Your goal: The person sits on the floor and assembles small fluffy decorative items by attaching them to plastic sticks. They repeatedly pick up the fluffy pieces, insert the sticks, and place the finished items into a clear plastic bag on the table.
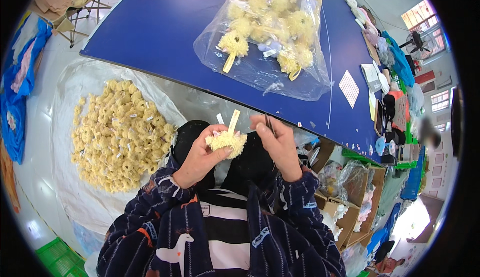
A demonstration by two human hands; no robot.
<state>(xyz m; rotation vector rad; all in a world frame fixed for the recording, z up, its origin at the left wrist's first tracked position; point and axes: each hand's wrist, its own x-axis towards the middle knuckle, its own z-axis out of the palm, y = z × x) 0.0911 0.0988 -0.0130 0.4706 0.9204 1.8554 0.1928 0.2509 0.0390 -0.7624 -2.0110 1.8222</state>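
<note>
Before the blue worktop (160,39), the left hand (196,158) is grasping a fluffy yellow piece (226,141); the right hand (281,144) is pinching a slim dark tool (270,123). A clear bag (310,86) of such pieces is covering part of the worktop; a yellow heap (120,137) is lying near its left end.

Yel plush (227,144), blue tabletop (165,42), blk/wht striped shirt (227,233), navy pinstriped jkt (300,227)

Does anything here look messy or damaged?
A little: small pale scraps lie scattered at the right end of the blue table, like stray litter. The fluffy yellow piece in the left hand shows no obvious damage.
</note>
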